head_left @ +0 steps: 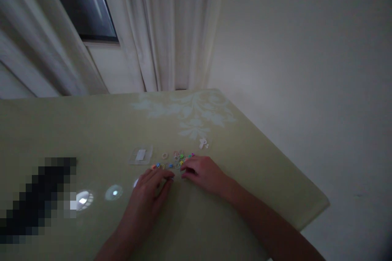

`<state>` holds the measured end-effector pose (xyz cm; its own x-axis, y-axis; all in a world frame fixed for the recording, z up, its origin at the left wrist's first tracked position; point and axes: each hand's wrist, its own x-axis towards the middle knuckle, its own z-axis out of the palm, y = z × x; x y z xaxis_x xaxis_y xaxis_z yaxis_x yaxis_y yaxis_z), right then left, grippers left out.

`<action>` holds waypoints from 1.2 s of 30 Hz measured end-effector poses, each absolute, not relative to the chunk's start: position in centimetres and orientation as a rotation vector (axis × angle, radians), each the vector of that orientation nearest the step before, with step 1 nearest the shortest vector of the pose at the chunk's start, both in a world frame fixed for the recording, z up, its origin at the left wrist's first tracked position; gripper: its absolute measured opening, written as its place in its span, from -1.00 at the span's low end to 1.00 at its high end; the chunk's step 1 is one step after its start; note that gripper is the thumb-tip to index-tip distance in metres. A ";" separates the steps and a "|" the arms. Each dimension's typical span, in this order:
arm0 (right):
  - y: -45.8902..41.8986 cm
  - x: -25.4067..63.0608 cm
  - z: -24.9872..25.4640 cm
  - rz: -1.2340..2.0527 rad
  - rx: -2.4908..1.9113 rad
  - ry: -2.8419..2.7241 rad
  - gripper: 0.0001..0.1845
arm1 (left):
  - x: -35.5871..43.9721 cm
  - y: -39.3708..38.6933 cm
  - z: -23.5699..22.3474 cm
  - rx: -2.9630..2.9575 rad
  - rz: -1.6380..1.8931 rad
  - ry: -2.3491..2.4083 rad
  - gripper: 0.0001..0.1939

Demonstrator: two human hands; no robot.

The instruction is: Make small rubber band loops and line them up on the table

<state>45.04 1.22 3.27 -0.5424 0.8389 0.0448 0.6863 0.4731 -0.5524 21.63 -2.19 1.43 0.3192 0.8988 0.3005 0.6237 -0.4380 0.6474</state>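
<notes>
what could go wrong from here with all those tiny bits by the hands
The right hand is right beside the loose rings and colourful pieces, so a small sweep might scatter them.
The orange piece lies just beyond the left hand; the knuckles could nudge it.
The scene is dim, so the pale ring might be overlooked on the table.

Small bright pieces (pixel 181 156) and pale rings (pixel 163 155) lie loosely clustered.
</notes>
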 end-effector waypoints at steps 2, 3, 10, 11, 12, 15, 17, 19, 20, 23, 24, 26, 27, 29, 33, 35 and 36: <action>1.2 44.7 3.0 0.621 -1.334 -2.480 -0.87 | 21.7 -2.2 1.6 2.100 0.935 1.410 -0.84; 1.1 44.6 2.9 0.583 -1.350 -2.508 -0.87 | 21.7 -2.3 1.8 2.072 0.946 1.430 -0.84; 0.9 44.0 2.0 0.337 -1.381 -2.651 -0.80 | 22.0 -2.4 2.2 1.909 0.966 1.424 -0.83; 0.9 44.0 1.8 0.325 -1.380 -2.654 -0.80 | 22.0 -2.4 2.1 1.871 0.969 1.402 -0.82; 0.9 43.9 1.7 0.320 -1.379 -2.658 -0.81 | 22.1 -2.4 2.1 1.837 0.970 1.379 -0.82; 0.8 44.0 1.7 0.337 -1.398 -2.672 -0.85 | 22.1 -2.3 2.0 1.784 0.978 1.340 -0.81; 0.7 44.2 2.2 0.395 -1.400 -2.672 -0.88 | 22.2 -2.3 2.1 1.773 0.979 1.333 -0.82; 0.8 44.5 2.9 0.513 -1.364 -2.631 -0.93 | 22.3 -2.3 2.2 1.770 0.974 1.318 -0.84; 0.8 44.8 3.3 0.584 -1.337 -2.592 -0.96 | 22.3 -2.3 2.3 1.767 0.967 1.307 -0.85; 1.2 45.6 4.2 0.745 -1.288 -2.447 -0.92 | 22.4 -2.3 2.4 1.773 0.934 1.270 -0.87; 1.3 45.8 4.4 0.773 -1.286 -2.407 -0.92 | 22.4 -2.3 2.4 1.772 0.929 1.259 -0.88; 1.5 46.2 4.6 0.812 -1.286 -2.355 -0.94 | 22.3 -2.4 2.3 1.771 0.916 1.239 -0.89; 1.5 46.4 4.6 0.826 -1.282 -2.344 -0.95 | 22.3 -2.4 2.3 1.772 0.913 1.228 -0.89; 1.6 46.5 4.6 0.838 -1.267 -2.347 -0.95 | 22.2 -2.5 2.3 1.778 0.904 1.208 -0.90; 1.6 46.3 4.6 0.792 -1.278 -2.351 -0.96 | 22.3 -2.6 2.5 1.786 0.904 1.195 -0.90; 1.6 46.1 4.5 0.760 -1.317 -2.361 -0.98 | 22.3 -2.6 2.6 1.792 0.916 1.186 -0.91; 1.5 46.0 4.5 0.743 -1.339 -2.377 -0.98 | 22.4 -2.6 2.6 1.798 0.923 1.178 -0.91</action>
<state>45.98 1.55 4.52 -0.5134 0.8580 0.0168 0.6957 0.4276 -0.5772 22.36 -2.58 2.57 0.3065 0.9397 0.1520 0.3728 -0.2654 0.8892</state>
